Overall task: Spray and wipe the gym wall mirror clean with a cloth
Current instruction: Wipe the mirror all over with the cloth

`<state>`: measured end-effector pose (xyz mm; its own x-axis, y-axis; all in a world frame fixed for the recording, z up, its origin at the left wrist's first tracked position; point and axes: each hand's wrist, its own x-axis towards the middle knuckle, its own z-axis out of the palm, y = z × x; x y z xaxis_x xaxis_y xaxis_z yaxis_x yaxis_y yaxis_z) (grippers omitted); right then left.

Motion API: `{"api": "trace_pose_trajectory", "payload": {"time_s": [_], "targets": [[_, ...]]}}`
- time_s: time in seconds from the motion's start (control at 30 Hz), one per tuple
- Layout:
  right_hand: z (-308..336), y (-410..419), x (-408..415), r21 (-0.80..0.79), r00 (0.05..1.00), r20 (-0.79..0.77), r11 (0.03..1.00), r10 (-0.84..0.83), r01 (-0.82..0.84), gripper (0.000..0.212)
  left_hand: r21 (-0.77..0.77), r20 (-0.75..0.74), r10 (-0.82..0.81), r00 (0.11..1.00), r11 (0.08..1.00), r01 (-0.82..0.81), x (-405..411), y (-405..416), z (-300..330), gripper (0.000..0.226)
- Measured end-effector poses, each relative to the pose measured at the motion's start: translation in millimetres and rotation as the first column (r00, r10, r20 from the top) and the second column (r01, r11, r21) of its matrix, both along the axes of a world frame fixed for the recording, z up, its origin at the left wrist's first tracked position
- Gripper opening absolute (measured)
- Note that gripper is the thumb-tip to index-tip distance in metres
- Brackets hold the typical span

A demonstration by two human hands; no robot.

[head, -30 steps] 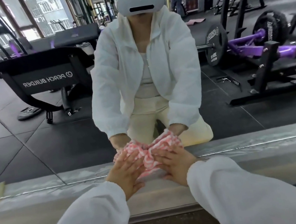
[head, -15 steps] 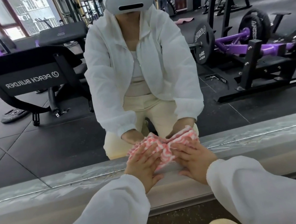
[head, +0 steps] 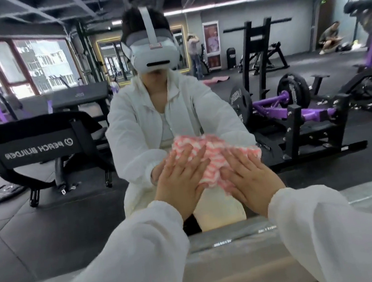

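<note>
1. Mirror: it fills the wall ahead of me, and its bottom edge meets a grey ledge low in view.
2. The pink-and-white cloth is bunched flat against the glass, above the ledge and roughly in the middle of my view.
3. My left hand lies spread on the cloth's left part, fingers straight and pressing it to the mirror.
4. My right hand does the same on the right part, fingers straight and flat, not curled round anything.
5. I judge the step in hand to be wiping with both palms; no spray bottle is in sight.
6. To do it well, I would keep even pressure through both palms, so the cloth stays flat instead of rolling up.
7. I would overlap each pass with the one beside it, so no streak is left between them.
8. The wad looks thick in the middle; spreading it out would cover more glass.
</note>
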<state>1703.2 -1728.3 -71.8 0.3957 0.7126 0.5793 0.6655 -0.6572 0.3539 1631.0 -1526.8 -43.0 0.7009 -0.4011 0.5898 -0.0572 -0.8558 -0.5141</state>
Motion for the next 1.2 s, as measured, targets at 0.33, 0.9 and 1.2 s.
{"api": "trace_pose_trajectory", "payload": {"time_s": [0.33,0.9,1.2], "targets": [[169.5,32.2,-4.6,0.313,0.997,0.0,0.946,0.083,-0.079,0.065,-0.097,0.297,0.03,0.954,0.995,-0.001,21.2,-9.6,156.8,0.057],[-105.3,14.5,-24.7,-0.369,0.989,-0.146,0.926,0.031,-0.083,0.048,0.357,-0.634,0.312,0.707,0.93,-0.09,-39.9,20.2,-95.7,0.06],[-141.9,-2.8,-19.5,-0.437,0.962,-0.257,0.899,-0.093,-0.03,0.059,0.234,-0.627,0.229,0.745,0.967,-0.1,-31.0,-4.5,-131.9,0.069]]}}
